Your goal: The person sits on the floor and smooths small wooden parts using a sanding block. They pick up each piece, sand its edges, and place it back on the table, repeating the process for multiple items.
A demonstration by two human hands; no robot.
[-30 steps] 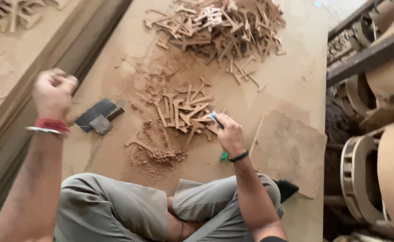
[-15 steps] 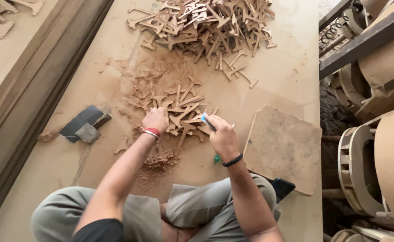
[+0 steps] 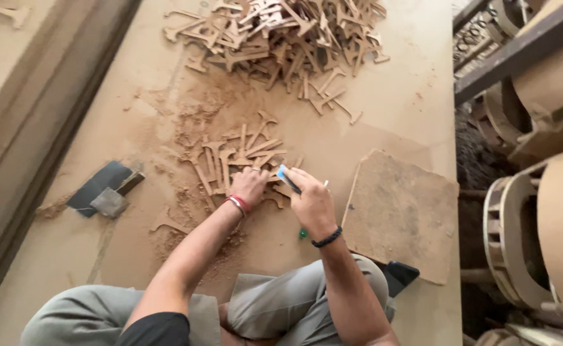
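Head view: left hand (image 3: 248,186), raised a second ago, now down on small pile of wooden cutouts (image 3: 240,154) on bench (image 3: 134,256), grip closing on piece. Right hand (image 3: 310,202) unchanged, grip holding blue tool (image 3: 288,179) beside pile.

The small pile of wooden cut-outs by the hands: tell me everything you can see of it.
The small pile of wooden cut-outs is a loose heap of thin, flat, light-brown pieces, mostly narrow strips with forked or hooked ends, lying crosswise on the dusty board. Reddish sawdust spreads around it. The left hand rests on its near edge; the right hand, holding a small blue tool, is at its right side.
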